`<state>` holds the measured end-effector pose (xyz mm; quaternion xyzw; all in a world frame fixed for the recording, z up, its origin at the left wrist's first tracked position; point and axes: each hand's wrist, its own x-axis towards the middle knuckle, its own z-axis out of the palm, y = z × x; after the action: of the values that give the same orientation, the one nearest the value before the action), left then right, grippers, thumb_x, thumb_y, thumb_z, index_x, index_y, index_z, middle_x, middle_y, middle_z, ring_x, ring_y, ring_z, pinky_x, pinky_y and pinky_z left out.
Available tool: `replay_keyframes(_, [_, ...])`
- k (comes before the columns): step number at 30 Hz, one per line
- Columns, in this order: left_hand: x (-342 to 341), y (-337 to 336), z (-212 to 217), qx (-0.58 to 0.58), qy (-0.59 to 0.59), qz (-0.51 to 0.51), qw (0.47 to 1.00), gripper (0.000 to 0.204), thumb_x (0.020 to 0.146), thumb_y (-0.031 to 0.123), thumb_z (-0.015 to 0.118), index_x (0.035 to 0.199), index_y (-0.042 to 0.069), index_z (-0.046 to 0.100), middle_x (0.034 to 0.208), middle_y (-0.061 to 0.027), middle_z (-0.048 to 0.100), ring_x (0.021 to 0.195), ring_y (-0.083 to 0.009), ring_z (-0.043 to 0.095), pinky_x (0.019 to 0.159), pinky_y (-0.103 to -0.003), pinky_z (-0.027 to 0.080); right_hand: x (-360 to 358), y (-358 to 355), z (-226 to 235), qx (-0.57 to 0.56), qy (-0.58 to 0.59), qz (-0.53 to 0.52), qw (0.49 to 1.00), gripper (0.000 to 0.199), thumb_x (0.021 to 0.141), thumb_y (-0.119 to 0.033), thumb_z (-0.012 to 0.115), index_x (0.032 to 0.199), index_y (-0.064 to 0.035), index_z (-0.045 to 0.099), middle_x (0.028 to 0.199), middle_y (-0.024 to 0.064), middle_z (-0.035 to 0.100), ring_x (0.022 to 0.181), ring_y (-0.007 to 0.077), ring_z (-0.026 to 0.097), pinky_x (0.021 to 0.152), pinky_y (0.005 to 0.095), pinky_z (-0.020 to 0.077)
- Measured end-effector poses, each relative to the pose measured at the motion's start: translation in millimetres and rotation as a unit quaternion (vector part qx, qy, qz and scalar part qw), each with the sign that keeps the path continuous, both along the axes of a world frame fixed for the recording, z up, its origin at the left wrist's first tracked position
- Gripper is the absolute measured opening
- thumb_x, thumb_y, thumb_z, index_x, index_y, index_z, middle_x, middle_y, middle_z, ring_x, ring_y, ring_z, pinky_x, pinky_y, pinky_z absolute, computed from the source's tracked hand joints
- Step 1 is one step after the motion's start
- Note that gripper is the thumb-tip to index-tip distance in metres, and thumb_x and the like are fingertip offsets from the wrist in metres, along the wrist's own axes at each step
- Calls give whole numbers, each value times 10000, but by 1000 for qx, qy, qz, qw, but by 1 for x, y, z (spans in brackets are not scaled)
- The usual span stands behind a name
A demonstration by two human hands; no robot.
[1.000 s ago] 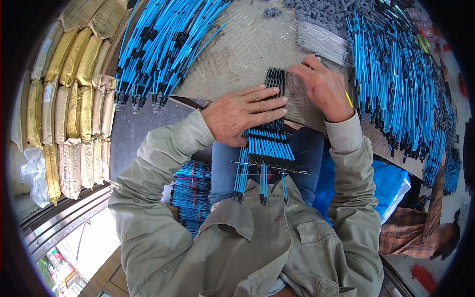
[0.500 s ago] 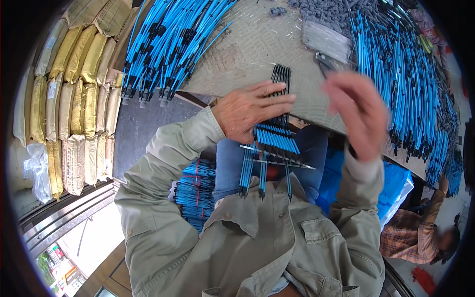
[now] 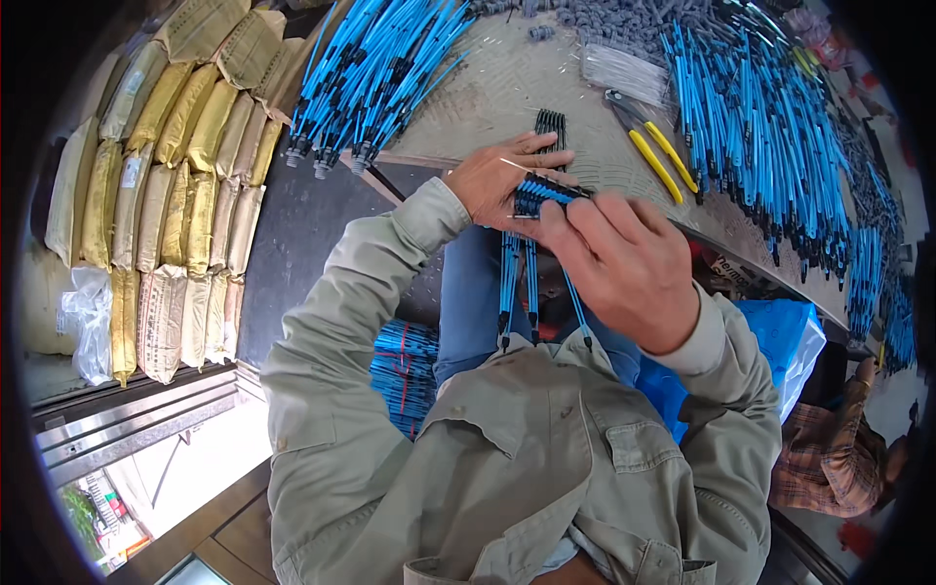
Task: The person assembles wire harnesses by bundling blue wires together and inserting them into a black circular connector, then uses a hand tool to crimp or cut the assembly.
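Note:
A row of thin blue rods with black ends [image 3: 546,190] lies at the table's near edge and hangs down over my lap. My left hand [image 3: 497,185] presses across it, fingers stretched over the black ends and closed around its side. From the right, my right hand [image 3: 624,258] has its curled fingertips on the same row, covering much of it. A thin white strip [image 3: 513,165] sticks out by the left fingers; its other end is hidden. Below my hands, several rods [image 3: 509,292] hang in small groups. Cutting pliers with yellow handles [image 3: 663,156] lie on the table.
Loose piles of blue rods [image 3: 380,78] [image 3: 760,136] lie at the table's left and right. Between them sits a clear packet of white strips [image 3: 624,70]. Bundled rods [image 3: 405,361] stand left of my legs. Stacked sacks [image 3: 156,195] line the left; a co-worker's checked sleeve [image 3: 824,448] shows at right.
My right hand has come down and left from beside the pliers onto the row of rods. The pliers' yellow handles now show. My left hand stays on the row; the whole view has shifted slightly.

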<state>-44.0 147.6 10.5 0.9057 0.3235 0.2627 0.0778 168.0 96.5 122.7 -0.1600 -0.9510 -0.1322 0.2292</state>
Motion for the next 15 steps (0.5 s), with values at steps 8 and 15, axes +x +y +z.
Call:
replay_keyframes(8, [3,-2,0,-58,-22,48,997,860,597,568,710,1294,133,456,1301,-249,415,1201,-398,404,963,-448,371,-4,6,-12,49,32,22,998,193,709,-137,586,865,-28,552,802,47,477,755,190,512,594,297,409])
replay_keyframes(15, [5,-7,0,-49,-29,77,995,898,584,622,701,1283,116,455,1291,-255,422,1181,-408,418,957,-446,375,-12,7,-8,67,75,-29,994,133,723,-122,565,822,-53,510,811,57,482,721,195,546,586,305,445])
